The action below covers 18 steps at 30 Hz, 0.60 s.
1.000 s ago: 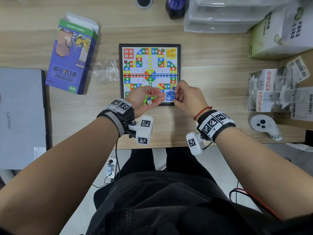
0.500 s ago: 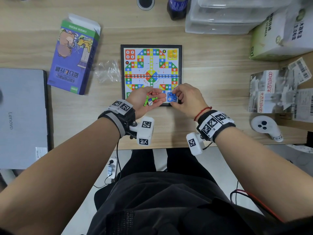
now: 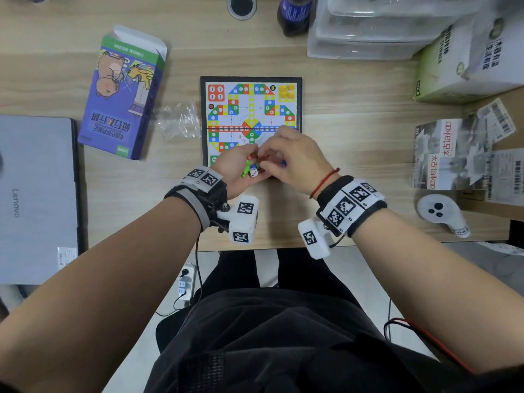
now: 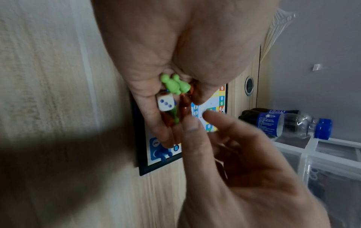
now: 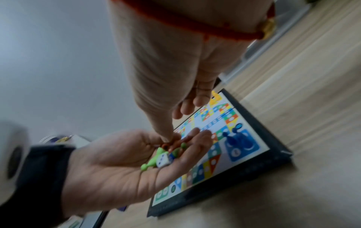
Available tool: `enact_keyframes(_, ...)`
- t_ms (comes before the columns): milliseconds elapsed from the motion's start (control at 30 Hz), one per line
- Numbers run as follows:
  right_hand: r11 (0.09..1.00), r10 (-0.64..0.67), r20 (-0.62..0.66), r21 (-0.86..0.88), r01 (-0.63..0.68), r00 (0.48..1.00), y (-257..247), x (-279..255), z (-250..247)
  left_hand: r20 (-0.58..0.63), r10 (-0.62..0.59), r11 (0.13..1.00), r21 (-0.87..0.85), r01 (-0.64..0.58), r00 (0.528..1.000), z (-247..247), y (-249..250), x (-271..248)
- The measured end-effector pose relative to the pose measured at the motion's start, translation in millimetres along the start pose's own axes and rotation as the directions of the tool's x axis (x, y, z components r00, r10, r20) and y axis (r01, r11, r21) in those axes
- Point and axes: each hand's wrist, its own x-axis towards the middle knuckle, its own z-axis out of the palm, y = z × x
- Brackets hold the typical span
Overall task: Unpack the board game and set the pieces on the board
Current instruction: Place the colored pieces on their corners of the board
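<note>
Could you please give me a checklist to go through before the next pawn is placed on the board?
1. Board open and flat: ok.
2. Red home corner free: ok.
3. Left hand cups red pawns, green pawns and die: ok.
4. Right hand pinching a red pawn: cannot tell; its fingertips reach the pile, blurred.
5. Yellow pawns and blue pawns on their own corners: ok.

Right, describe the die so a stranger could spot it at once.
Find the colourful game board in the middle of the desk; the left hand is palm-up over its near edge. In that palm, among green pawns and red pawns, lies the die: the only white cube, with blue pips.
</note>
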Motion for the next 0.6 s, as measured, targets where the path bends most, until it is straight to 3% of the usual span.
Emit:
enact_keyframes(200, 0.996, 0.007, 0.227, -0.087, 0.013, 0.974, -11, 10, 7, 0.004, 0.007, 1.0, 0.003, -0.007, 1.0, -1, 2, 0)
enact_keyframes(600, 0.976, 0.03, 0.376, -0.211, 0.054, 0.926, -20, 17, 1, 0.004, -0.01, 0.999, 0.042, 0.01, 1.0, -2, 2, -4)
